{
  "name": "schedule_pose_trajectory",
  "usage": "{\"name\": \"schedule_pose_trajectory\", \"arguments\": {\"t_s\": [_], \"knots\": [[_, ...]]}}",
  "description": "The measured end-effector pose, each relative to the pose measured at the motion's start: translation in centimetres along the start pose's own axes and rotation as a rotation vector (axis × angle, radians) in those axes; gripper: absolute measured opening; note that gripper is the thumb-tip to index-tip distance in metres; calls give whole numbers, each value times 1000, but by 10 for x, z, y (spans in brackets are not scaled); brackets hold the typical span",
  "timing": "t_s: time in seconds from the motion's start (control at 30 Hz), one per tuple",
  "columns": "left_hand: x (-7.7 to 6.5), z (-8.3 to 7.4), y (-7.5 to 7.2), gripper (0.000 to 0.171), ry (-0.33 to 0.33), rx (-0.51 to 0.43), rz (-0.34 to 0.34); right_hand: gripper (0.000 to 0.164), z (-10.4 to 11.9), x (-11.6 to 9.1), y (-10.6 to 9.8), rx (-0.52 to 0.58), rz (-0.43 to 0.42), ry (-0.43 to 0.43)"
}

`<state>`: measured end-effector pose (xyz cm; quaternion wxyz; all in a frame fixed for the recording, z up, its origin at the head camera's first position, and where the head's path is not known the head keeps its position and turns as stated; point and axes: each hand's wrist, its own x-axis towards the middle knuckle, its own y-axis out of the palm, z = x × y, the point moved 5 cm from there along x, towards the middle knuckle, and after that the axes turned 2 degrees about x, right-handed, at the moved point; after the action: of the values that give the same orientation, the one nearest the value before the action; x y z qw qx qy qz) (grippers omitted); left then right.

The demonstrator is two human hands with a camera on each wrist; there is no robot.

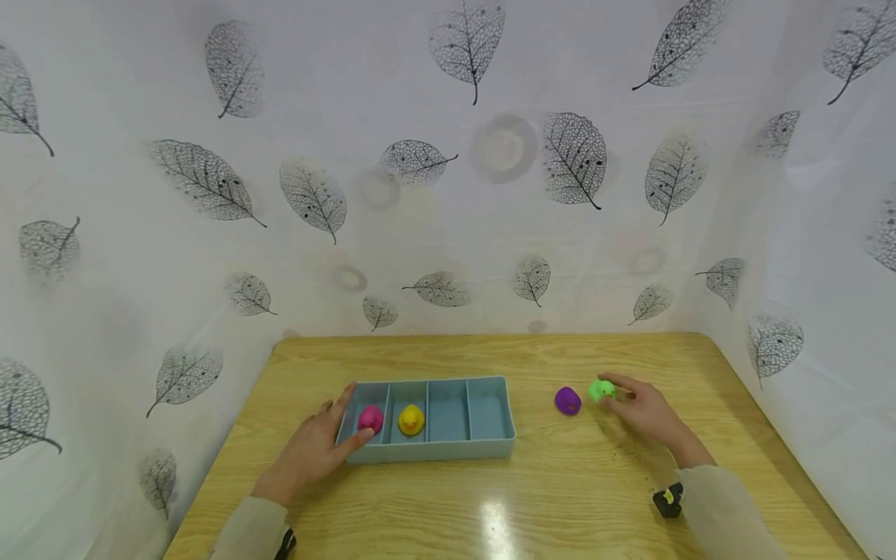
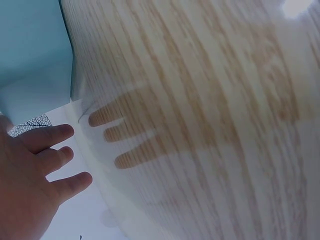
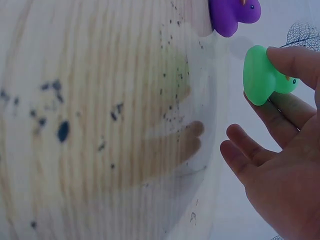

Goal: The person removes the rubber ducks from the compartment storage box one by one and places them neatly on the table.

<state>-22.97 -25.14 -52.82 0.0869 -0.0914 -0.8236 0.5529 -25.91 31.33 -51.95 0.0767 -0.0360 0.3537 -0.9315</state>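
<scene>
My right hand [image 1: 647, 411] pinches a light green rubber duck [image 1: 600, 390] between thumb and fingers. In the right wrist view the green duck [image 3: 259, 75] lies on its side in that pinch, the other fingers spread below. Just left of it, a purple rubber duck [image 1: 568, 400] sits on the table. My left hand [image 1: 311, 447] rests against the left end of a blue-grey divided tray [image 1: 430, 451], its thumb over the front rim. A pink duck [image 1: 370, 419] sits in the leftmost compartment, with a yellow duck [image 1: 411, 421] in the one beside it.
The wood-grain table [image 1: 560, 490] ends at a back edge against a white curtain [image 1: 448, 233] printed with leaves, which also hangs along both sides. Small dark specks mark the tabletop near the right hand.
</scene>
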Motion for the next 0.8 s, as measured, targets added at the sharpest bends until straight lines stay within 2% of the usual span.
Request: {"name": "schedule_pose_trajectory", "arguments": {"t_s": [0.33, 0.8], "knots": [[0, -1, 0, 88, -4, 6, 0, 56, -6, 2, 7, 8, 16, -40], [-1, -1, 0, 88, -7, 1, 9, 53, -4, 0, 11, -49, 11, -70]]}}
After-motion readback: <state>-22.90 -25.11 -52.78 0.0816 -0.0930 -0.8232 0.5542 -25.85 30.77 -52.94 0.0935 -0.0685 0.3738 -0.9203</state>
